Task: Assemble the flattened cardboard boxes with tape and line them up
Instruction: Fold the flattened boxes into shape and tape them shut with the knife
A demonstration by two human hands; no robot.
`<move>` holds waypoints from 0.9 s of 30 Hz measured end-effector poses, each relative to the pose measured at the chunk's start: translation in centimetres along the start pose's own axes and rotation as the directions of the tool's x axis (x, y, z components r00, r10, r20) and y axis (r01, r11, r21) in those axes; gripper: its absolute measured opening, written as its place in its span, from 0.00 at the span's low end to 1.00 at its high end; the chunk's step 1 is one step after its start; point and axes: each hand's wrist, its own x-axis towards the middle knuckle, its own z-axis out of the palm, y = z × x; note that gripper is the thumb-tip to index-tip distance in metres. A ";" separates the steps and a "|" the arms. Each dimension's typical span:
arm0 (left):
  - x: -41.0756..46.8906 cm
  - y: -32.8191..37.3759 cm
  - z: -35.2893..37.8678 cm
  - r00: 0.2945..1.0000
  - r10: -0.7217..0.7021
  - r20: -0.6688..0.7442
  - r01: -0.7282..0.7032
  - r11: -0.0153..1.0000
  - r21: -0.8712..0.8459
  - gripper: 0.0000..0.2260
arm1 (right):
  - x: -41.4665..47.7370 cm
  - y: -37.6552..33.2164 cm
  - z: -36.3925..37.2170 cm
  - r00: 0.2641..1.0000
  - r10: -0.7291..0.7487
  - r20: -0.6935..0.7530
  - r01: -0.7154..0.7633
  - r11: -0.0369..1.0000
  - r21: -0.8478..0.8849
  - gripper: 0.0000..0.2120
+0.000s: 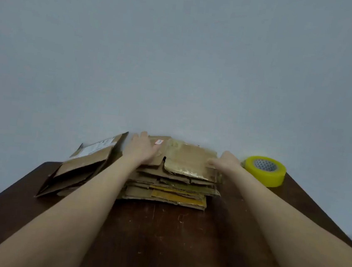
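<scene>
The stack of flattened cardboard boxes (172,183) lies flat at the far middle of the tabletop (170,241), with its sheet edges uneven and frayed. The top sheet (189,161) is worn and carries glossy tape residue, and a small pale label (159,141) sits near its far edge. Lower sheets show yellow tape strips. Left of the stack, one partly opened box (80,166) lies tilted on its side and bears a white shipping label (97,147). The yellow tape roll (264,171) lies flat, core opening up, to the right of the stack and apart from it.
</scene>
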 end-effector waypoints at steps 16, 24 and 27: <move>-2.2 1.0 -3.5 0.990 -0.130 -0.053 0.064 0.753 -0.654 0.39 | -1.7 -2.0 -1.1 0.997 0.057 -0.058 -0.008 0.776 0.630 0.15; -9.5 -0.7 -5.6 1.000 0.000 -0.015 -0.011 0.701 -0.713 0.54 | -8.9 -2.2 -1.5 0.998 -0.065 0.023 0.026 0.665 0.747 0.19; -12.1 -2.1 -5.1 0.999 0.035 0.024 -0.004 0.648 -0.762 0.58 | -11.6 -1.7 -0.4 0.995 -0.088 -0.040 0.091 0.694 0.714 0.24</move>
